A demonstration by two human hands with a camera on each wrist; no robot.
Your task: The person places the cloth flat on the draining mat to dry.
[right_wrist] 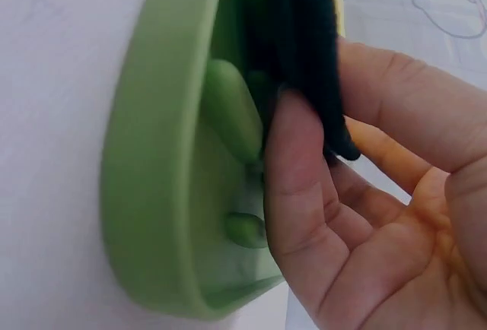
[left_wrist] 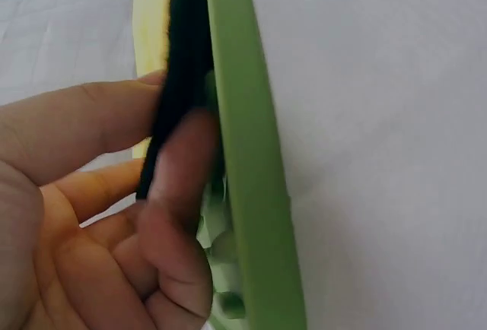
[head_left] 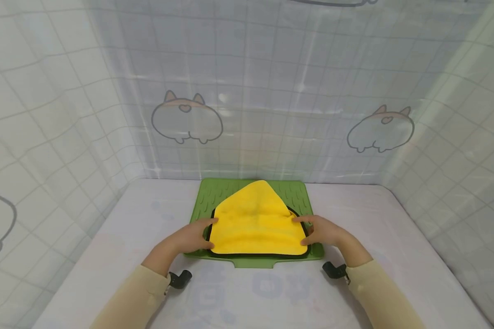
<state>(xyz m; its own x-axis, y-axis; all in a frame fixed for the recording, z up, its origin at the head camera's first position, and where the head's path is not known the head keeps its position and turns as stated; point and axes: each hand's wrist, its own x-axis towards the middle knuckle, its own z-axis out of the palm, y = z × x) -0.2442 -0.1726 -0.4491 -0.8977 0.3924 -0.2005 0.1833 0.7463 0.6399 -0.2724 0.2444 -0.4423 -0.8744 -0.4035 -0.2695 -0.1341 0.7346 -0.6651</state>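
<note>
"So, where is the yellow cloth?"

"Over the green tray, on the white table. Its front edge runs straight across, and its back goes up to a point."

"What are the hands doing?"

"The left hand pinches the left side, and the right hand pinches the right side. The dark underside shows there too."

"Why one hand on each side?"

"Maybe that helps the front lie wide and even."

"How do fingers fit under it?"

"The sides sit a bit above the tray's bumps, so I think that leaves room."

"And the back point?"

"No fingers hold that."
</note>
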